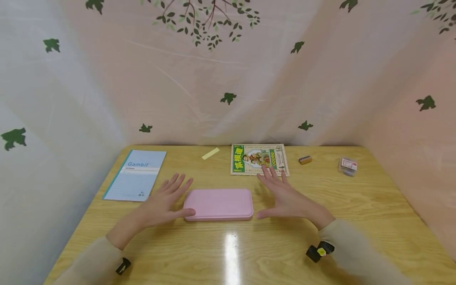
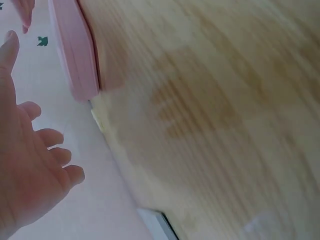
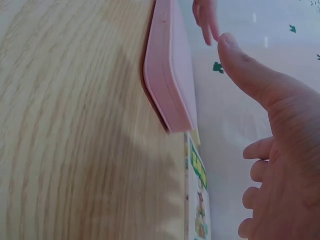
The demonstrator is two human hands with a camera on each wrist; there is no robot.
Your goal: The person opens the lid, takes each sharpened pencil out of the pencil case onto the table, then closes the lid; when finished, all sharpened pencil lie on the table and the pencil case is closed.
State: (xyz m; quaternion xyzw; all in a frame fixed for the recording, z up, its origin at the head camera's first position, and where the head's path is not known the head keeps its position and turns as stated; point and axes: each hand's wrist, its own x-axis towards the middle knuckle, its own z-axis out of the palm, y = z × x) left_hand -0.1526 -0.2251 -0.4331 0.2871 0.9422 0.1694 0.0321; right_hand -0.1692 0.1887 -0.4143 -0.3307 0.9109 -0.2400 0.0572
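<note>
A closed pink case [image 1: 219, 204], flat with rounded corners, lies in the middle of the wooden table. My left hand [image 1: 164, 204] hovers at its left end, fingers spread, with the thumb overlapping the case's corner in the head view. Off the right end is my right hand [image 1: 285, 198], also spread and holding nothing. The left wrist view shows the left palm [image 2: 35, 175] apart from the case [image 2: 75, 50]. In the right wrist view the right hand [image 3: 285, 130] likewise stands away from the case's side [image 3: 167, 75].
A blue-and-white notebook [image 1: 137, 174] lies at the left. Along the back are a yellow strip [image 1: 210, 153], a green illustrated booklet [image 1: 260, 159], a small brown-and-blue block [image 1: 305, 160] and a clear little box [image 1: 347, 166]. A patterned curtain [image 1: 185, 95] hangs behind the table.
</note>
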